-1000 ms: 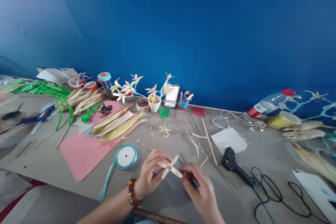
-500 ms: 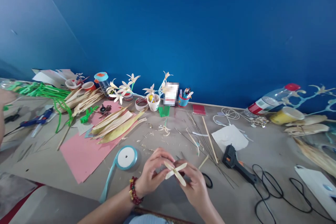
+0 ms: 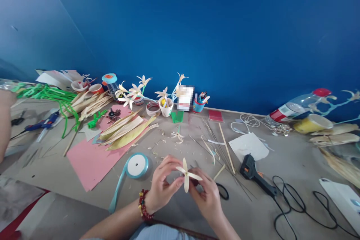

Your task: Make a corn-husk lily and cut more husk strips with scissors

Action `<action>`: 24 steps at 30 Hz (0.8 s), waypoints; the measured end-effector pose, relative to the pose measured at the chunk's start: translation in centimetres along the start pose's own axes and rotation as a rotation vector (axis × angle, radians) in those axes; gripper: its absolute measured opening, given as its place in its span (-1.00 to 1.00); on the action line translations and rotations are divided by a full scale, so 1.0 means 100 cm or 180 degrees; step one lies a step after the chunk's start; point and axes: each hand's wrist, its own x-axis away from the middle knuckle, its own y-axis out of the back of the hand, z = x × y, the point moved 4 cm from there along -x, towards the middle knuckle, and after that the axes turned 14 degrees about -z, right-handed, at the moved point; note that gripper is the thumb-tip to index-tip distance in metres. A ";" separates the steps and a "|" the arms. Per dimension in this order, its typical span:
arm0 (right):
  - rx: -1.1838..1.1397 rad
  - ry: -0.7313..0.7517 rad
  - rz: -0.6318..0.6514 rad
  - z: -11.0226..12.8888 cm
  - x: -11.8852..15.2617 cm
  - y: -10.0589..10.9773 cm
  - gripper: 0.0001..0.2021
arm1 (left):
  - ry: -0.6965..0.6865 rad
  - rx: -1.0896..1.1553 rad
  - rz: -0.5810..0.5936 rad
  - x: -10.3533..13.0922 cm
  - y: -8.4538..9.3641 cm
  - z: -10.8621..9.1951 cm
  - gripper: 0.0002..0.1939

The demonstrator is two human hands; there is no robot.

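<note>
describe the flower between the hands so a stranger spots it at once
From the blue wall, come down across the grey table to the left hand, with its beaded bracelet, and the right hand. Between them is the pale flower, its four petals in a cross; the other flowers are away from the hands.

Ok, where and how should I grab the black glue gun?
Probably by the handle, your right hand coming from the near right: the black glue gun lies with its slim handle slanting that way and its bulkier head farther off.
</note>
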 end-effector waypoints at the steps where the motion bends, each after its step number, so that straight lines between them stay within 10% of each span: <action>1: -0.0011 -0.0004 -0.0001 0.000 0.001 -0.001 -0.86 | 0.0022 -0.0003 0.0027 -0.001 0.000 -0.002 -0.93; 24: -0.0062 0.0091 0.0032 -0.004 0.004 -0.006 -0.84 | -0.0097 -0.0093 -0.0042 0.000 0.001 -0.003 -0.87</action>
